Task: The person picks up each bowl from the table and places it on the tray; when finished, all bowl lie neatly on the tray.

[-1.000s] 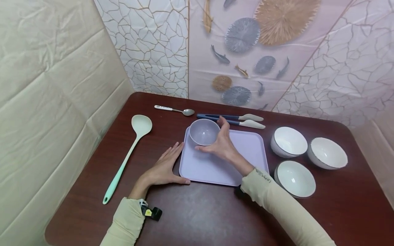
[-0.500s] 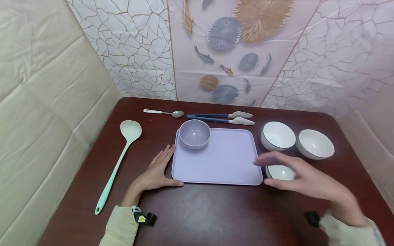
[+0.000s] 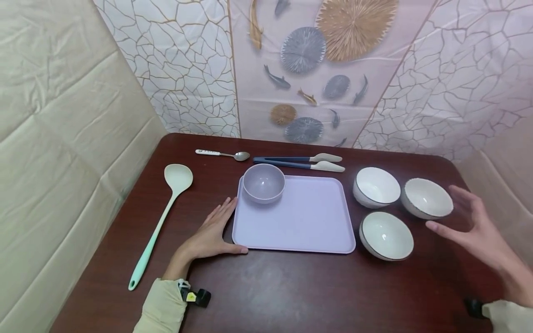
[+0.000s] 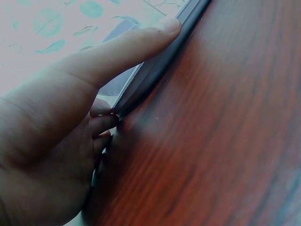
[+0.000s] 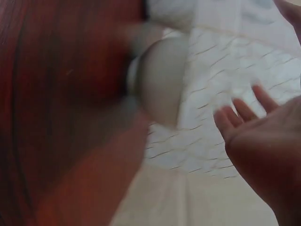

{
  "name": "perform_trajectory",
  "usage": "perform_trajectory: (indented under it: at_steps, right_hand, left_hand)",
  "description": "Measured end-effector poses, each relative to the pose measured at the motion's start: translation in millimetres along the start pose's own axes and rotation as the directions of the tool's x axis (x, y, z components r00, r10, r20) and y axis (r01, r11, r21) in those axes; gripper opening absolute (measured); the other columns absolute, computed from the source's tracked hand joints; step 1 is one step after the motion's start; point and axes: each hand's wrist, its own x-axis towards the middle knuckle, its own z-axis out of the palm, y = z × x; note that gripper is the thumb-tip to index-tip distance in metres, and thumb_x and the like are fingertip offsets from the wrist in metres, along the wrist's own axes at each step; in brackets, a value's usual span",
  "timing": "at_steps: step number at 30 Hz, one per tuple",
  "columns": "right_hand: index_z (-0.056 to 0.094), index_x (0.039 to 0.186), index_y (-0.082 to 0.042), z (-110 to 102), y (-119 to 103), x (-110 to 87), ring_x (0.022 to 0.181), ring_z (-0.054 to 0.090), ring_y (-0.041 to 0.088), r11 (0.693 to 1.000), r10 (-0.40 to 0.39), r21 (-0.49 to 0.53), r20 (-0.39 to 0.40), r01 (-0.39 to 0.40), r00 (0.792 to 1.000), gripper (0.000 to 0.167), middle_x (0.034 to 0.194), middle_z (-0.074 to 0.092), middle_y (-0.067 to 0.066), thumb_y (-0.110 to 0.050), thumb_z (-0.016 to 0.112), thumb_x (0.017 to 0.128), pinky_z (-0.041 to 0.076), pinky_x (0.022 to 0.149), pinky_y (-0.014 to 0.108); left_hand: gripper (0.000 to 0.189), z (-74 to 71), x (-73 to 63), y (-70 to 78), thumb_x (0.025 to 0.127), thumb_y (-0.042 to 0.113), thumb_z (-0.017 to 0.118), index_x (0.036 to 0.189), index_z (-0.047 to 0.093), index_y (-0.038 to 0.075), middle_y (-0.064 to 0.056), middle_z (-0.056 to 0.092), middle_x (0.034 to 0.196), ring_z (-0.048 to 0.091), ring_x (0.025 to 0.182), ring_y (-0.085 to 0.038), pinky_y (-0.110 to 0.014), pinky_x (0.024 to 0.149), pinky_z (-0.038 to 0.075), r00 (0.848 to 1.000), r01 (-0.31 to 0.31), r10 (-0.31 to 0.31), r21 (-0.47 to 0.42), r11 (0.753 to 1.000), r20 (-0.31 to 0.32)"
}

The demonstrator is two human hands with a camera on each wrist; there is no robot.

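My left hand (image 3: pixel 211 233) rests at the left front corner of a lilac tray (image 3: pixel 308 217), fingers straight along its left side and thumb at its front edge. In the left wrist view the thumb and fingertips (image 4: pixel 169 24) meet the tray's rim. A small greyish-purple bowl (image 3: pixel 264 184) sits upright in the tray's far left corner. My right hand (image 3: pixel 479 226) is at the far right, thumb and fingers spread, holding nothing. It is nearest to the rightmost white bowl (image 3: pixel 427 199), which shows blurred in the right wrist view.
Two more white bowls, one behind (image 3: pixel 376 187) and one in front (image 3: pixel 386 236), stand right of the tray. Blue tongs with pale tips (image 3: pixel 291 163) and a spoon (image 3: pixel 225 153) lie behind it. A pale green ladle (image 3: pixel 166 212) lies left. Fabric-covered walls enclose the table.
My right hand has let go of the purple bowl on the tray and swung right, over the front white bowl, to beside the rightmost one. The left hand stays at the tray.
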Motion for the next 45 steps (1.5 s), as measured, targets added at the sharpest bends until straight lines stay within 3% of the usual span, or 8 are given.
perform_trajectory:
  at_steps: [4,9,17,20,23,27,32,45]
  right_hand:
    - [-0.002,0.157,-0.025,3.9,25.9,15.1,0.148,0.006,0.023,0.996,0.090,0.008,-0.055,-0.089,0.994,0.106,0.162,0.001,0.012,-0.009,0.076,0.086,0.016,0.097,-0.002]
    - [-0.008,0.156,-0.022,8.8,48.4,27.7,0.148,0.001,0.028,0.993,0.115,-0.027,-0.065,-0.117,0.991,0.113,0.161,-0.003,0.019,-0.015,0.078,0.084,0.008,0.104,0.005]
    - [-0.007,0.155,-0.004,14.0,65.2,33.6,0.139,0.009,0.047,0.991,0.124,-0.055,-0.020,-0.125,0.992,0.115,0.156,-0.002,0.032,-0.019,0.080,0.082,0.002,0.115,0.043]
    - [-0.007,0.155,-0.004,17.6,69.5,34.4,0.133,0.014,0.051,0.988,0.139,-0.064,-0.026,-0.140,0.990,0.116,0.155,0.000,0.034,-0.021,0.080,0.082,0.004,0.115,0.040]
    - [-0.003,0.156,-0.004,19.8,72.6,35.8,0.131,0.019,0.048,0.987,0.145,-0.062,-0.045,-0.148,0.988,0.114,0.153,0.007,0.034,-0.021,0.081,0.082,0.009,0.111,0.026]
    - [0.016,0.154,0.000,19.8,73.9,40.7,0.122,0.036,0.028,0.991,0.111,-0.072,-0.080,-0.117,0.991,0.101,0.142,0.031,0.029,-0.017,0.082,0.080,0.023,0.095,0.010]
    - [0.044,0.138,0.007,21.2,70.5,48.2,0.098,0.050,0.008,0.998,0.027,-0.046,-0.118,-0.032,0.993,0.076,0.115,0.054,0.006,-0.006,0.084,0.075,0.036,0.076,0.007]
    - [0.044,0.136,0.008,21.7,75.0,48.4,0.090,0.050,0.000,0.993,0.099,-0.047,-0.135,-0.106,0.986,0.074,0.107,0.053,-0.001,-0.013,0.084,0.077,0.037,0.072,0.006]
  left_hand:
    - [0.131,-1.2,-0.9,0.1,0.064,0.069,0.079,0.158,0.010,0.009,-0.007,0.013,0.163,0.005,0.149,-0.023,-0.044,0.118,0.006,1.000,-0.011,0.011,-0.007,1.000,-0.014]
    - [0.132,-1.7,-1.1,0.1,0.064,0.071,0.078,0.158,0.009,0.009,-0.007,0.012,0.163,0.005,0.149,-0.022,-0.043,0.118,0.006,1.000,-0.011,0.011,-0.004,1.000,-0.011]
    - [0.131,-2.2,-1.1,0.4,0.065,0.069,0.079,0.158,0.010,0.010,-0.006,0.011,0.163,0.004,0.149,-0.021,-0.043,0.118,0.005,1.000,-0.008,0.008,-0.001,1.000,-0.007]
    - [0.131,-2.3,-1.1,0.6,0.065,0.069,0.079,0.158,0.010,0.008,-0.008,0.012,0.163,0.004,0.149,-0.023,-0.044,0.118,0.006,1.000,-0.009,0.009,0.000,1.000,-0.008]
    - [0.132,-2.3,-0.8,0.3,0.064,0.070,0.079,0.158,0.010,0.008,-0.008,0.012,0.163,0.005,0.149,-0.023,-0.044,0.118,0.006,1.000,-0.012,0.012,0.000,1.000,-0.009]
    - [0.132,-2.3,-0.3,0.0,0.064,0.070,0.079,0.158,0.010,0.008,-0.008,0.013,0.163,0.005,0.149,-0.023,-0.043,0.118,0.006,1.000,-0.018,0.018,0.004,1.000,-0.011]
    - [0.131,-2.1,-1.7,-1.2,0.064,0.069,0.079,0.158,0.011,0.007,-0.009,0.013,0.162,0.006,0.149,-0.024,-0.045,0.118,0.006,0.999,-0.025,0.025,0.004,1.000,-0.021]
    - [0.130,-3.7,-1.3,-1.0,0.065,0.070,0.077,0.158,0.008,0.011,-0.004,0.010,0.163,0.004,0.149,-0.021,-0.043,0.118,0.005,1.000,-0.004,0.004,0.004,1.000,0.003]
